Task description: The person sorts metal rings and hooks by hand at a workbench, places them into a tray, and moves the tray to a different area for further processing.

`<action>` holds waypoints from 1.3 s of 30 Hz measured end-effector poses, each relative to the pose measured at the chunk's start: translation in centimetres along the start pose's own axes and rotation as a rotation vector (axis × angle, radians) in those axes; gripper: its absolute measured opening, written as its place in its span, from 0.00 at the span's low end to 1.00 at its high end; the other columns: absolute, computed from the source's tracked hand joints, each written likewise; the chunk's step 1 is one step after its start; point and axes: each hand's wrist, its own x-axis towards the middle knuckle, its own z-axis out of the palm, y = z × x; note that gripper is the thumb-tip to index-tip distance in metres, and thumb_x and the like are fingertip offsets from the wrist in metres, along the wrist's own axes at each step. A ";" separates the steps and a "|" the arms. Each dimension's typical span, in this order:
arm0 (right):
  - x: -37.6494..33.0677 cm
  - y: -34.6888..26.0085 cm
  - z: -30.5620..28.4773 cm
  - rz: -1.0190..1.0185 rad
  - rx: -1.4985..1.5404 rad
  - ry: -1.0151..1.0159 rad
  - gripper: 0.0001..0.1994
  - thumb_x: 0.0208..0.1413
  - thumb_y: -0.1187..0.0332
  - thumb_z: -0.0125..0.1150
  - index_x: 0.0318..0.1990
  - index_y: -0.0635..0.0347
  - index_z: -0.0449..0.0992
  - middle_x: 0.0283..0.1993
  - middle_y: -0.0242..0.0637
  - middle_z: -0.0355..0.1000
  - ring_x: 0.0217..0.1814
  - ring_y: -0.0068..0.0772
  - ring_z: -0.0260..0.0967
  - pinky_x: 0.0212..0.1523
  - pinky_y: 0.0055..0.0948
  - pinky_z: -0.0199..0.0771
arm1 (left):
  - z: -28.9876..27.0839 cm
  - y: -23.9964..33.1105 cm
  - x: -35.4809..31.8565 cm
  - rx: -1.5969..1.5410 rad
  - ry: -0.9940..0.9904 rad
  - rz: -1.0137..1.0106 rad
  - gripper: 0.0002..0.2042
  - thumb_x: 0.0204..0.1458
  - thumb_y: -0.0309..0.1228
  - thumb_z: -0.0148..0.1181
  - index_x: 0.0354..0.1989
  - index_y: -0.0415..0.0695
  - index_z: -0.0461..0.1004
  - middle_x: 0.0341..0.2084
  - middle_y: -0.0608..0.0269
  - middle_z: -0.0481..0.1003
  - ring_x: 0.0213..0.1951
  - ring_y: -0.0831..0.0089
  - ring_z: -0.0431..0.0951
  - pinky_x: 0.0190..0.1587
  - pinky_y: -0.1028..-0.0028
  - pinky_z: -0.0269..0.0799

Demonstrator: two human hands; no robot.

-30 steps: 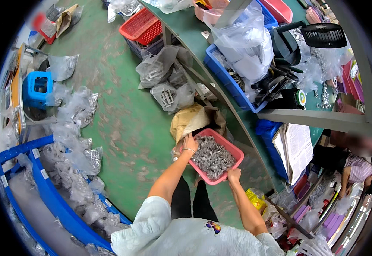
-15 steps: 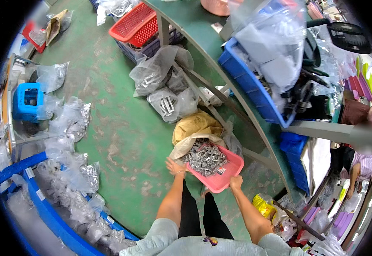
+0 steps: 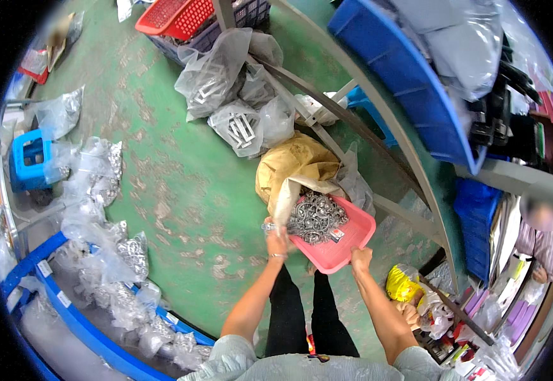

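A shallow pink plastic tray (image 3: 339,255) slants at the mouth of a tan woven sack (image 3: 295,162). Many small silvery metal parts (image 3: 318,218), several of them ring-shaped, lie heaped in the tray's far left and at the sack's mouth. My right hand (image 3: 361,258) grips the tray's near right corner. My left hand (image 3: 276,241) is closed at the pale lip of the sack, to the left of the tray. A bit of shiny metal shows by its fingers; blur hides whether they hold that too.
Clear plastic bags of metal pieces (image 3: 238,130) lean beyond the sack, beside the table leg frame. A red basket (image 3: 175,19) stands farther off. On the right, the table carries a blue crate (image 3: 410,82). Bagged parts lie by a blue rail (image 3: 79,311) at left. Another person sits far right.
My left hand has gone from spread fingers to closed at the sack's lip, which is now drawn narrower. The tray has shifted slightly right and up in view, with my right hand still on it.
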 end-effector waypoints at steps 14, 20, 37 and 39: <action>-1.9 -14.1 -1.1 -0.312 -0.553 -0.112 0.11 0.42 0.74 0.53 0.30 0.78 0.68 0.30 0.55 0.71 0.38 0.56 0.70 0.42 0.43 0.70 | -4.8 16.5 0.4 0.125 -0.176 0.404 0.11 0.48 0.33 0.55 0.29 0.35 0.71 0.20 0.42 0.71 0.26 0.49 0.73 0.31 0.64 0.67; -6.0 -20.0 -1.0 -0.224 -0.677 -0.193 0.25 0.43 0.74 0.55 0.47 0.81 0.56 0.42 0.59 0.68 0.44 0.56 0.68 0.44 0.42 0.70 | -4.8 15.2 0.2 0.097 -0.112 0.438 0.11 0.47 0.33 0.54 0.30 0.35 0.70 0.22 0.40 0.71 0.30 0.44 0.71 0.33 0.62 0.67; -0.5 -23.1 1.8 -0.441 -1.044 -0.183 0.21 0.45 0.72 0.55 0.46 0.76 0.64 0.47 0.52 0.67 0.44 0.42 0.71 0.40 0.35 0.74 | -3.7 17.0 -0.1 -0.244 -0.088 0.274 0.09 0.46 0.27 0.58 0.29 0.31 0.71 0.21 0.54 0.74 0.24 0.74 0.73 0.28 0.73 0.67; -0.7 -24.3 2.0 -0.366 -1.004 -0.123 0.20 0.45 0.71 0.56 0.46 0.74 0.65 0.47 0.50 0.67 0.44 0.41 0.71 0.40 0.34 0.74 | -4.4 16.8 0.1 -0.253 -0.129 0.262 0.08 0.46 0.26 0.58 0.30 0.32 0.71 0.22 0.56 0.75 0.26 0.77 0.72 0.29 0.75 0.67</action>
